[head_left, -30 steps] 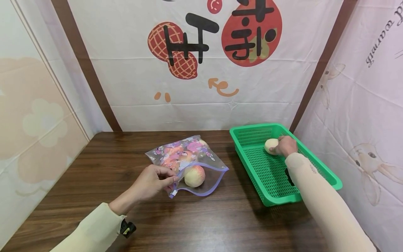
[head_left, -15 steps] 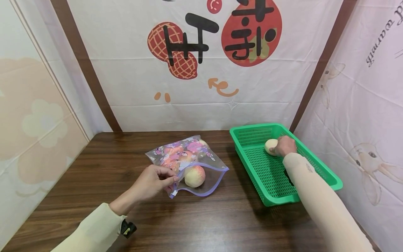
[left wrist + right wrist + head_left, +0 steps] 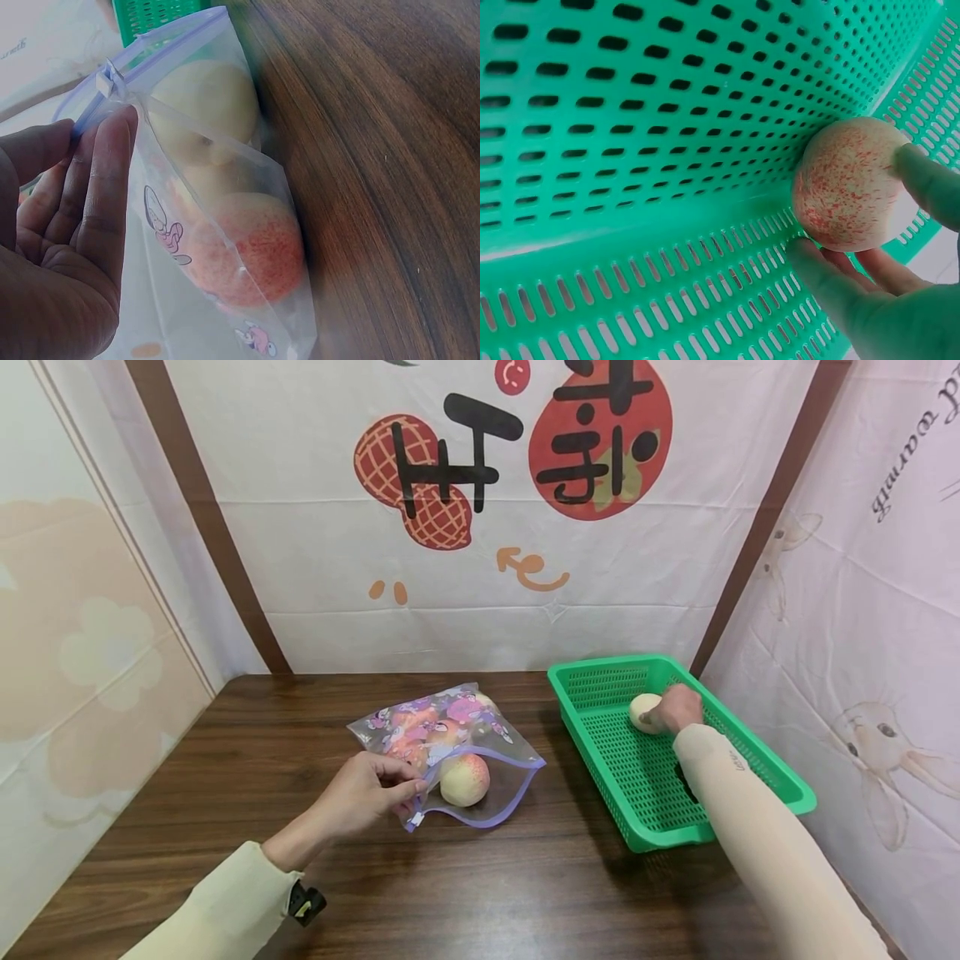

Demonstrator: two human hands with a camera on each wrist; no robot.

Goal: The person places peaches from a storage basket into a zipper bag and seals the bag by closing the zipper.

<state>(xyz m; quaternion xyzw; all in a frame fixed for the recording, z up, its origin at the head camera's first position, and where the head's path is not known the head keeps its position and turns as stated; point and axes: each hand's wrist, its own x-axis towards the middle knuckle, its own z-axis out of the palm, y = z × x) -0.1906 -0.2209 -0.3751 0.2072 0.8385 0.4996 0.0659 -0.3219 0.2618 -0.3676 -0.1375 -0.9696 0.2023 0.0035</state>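
My left hand [image 3: 375,783] pinches the left edge of a zip bag [image 3: 538,763] with a purple rim, beside its white slider [image 3: 105,82]. The bag lies on the table with its mouth open toward me. Just inside the mouth sits a pale peach with a red blush [image 3: 465,779], and several more show through the printed plastic. Far to the right, my right hand [image 3: 681,708] grips another peach [image 3: 851,184] in the green basket [image 3: 596,777]. In the right wrist view, the thumb is on one side and the fingers curl under it.
The basket stands on the right of the dark wooden table [image 3: 480,893], its back end near the rear curtain [image 3: 300,577]. A second printed curtain [image 3: 847,635] hangs close along its right side. Perforated walls [image 3: 667,90] rise around my right hand.
My right hand and forearm have shifted slightly left, and the peach at its fingers has moved a little toward me. My left hand and the bag stay in place.
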